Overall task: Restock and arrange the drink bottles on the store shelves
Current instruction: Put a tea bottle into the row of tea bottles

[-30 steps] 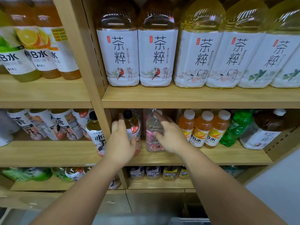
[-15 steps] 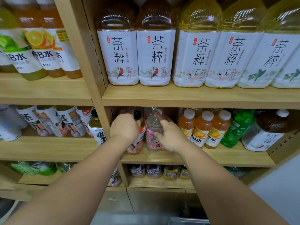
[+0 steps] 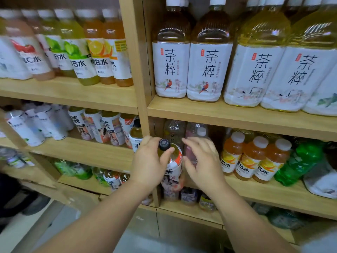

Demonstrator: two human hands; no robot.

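My left hand [image 3: 148,163] grips a small tea bottle [image 3: 173,170] with a black cap and a pink and white label, held tilted at the front edge of the middle shelf [image 3: 273,193], just right of the wooden upright [image 3: 140,73]. To the right of that bottle my right hand [image 3: 202,161] hovers with fingers spread, holding nothing. Behind my hands stand a clear bottle [image 3: 174,130] and a pink-label bottle [image 3: 196,136], partly hidden.
Three orange vitamin-water bottles [image 3: 253,157] and a green bottle [image 3: 302,161] stand to the right on the same shelf. Large tea bottles [image 3: 209,66] fill the shelf above. Left bay holds fruit-water bottles [image 3: 76,52] and white-label bottles [image 3: 102,128]. More small bottles [image 3: 189,195] sit below.
My left hand has pulled the black-capped bottle forward and out to the shelf's front edge. My right hand has let go of the pink-label bottle and opened. The view has tilted up and left.
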